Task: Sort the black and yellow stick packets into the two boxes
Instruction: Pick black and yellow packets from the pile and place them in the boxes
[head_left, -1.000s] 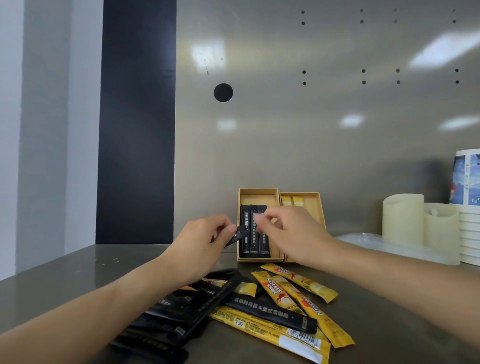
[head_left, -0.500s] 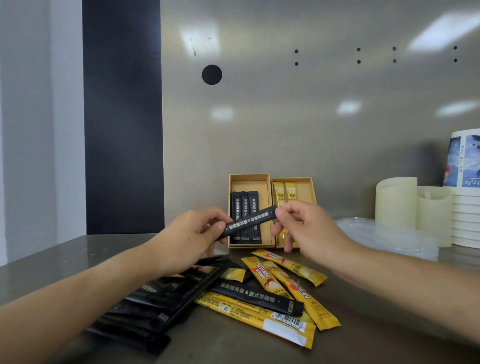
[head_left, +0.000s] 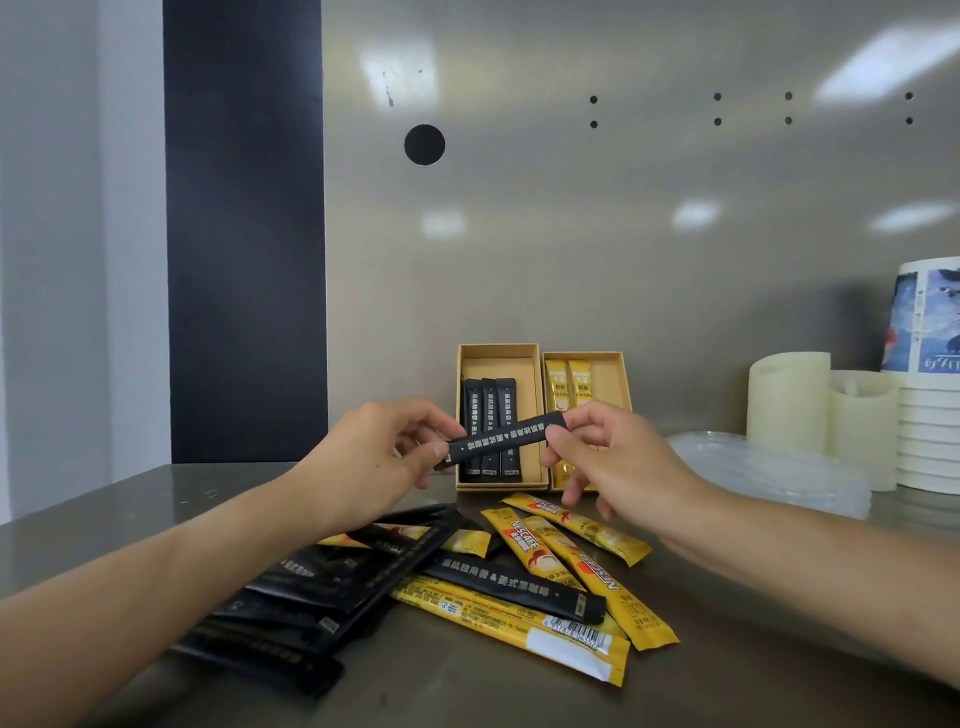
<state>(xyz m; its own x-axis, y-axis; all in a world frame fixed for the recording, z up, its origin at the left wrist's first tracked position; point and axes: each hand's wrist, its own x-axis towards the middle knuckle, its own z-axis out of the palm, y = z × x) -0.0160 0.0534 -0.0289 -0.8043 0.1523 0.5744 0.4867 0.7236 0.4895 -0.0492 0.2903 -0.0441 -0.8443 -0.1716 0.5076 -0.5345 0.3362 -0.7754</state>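
Observation:
A black stick packet (head_left: 501, 438) hangs in the air in front of the boxes, tilted up to the right. My left hand (head_left: 374, 460) pinches its lower left end and my right hand (head_left: 602, 457) pinches its upper right end. Behind it the left box (head_left: 524, 364) holds three black packets standing side by side. The right box (head_left: 608, 384) holds two yellow packets. On the counter below lies a loose pile: black packets (head_left: 332, 582) to the left, yellow packets (head_left: 566, 556) to the right, one black packet (head_left: 514, 584) across them.
The steel counter (head_left: 727, 665) ends at a steel back wall (head_left: 571, 249). At the right stand two cream cylinders (head_left: 787, 402), a stack of paper cups (head_left: 930, 415) and clear plastic lids (head_left: 769, 467).
The black packet, first held at the left box, has come back toward me and now hangs crosswise between both hands. The view has tilted a little.

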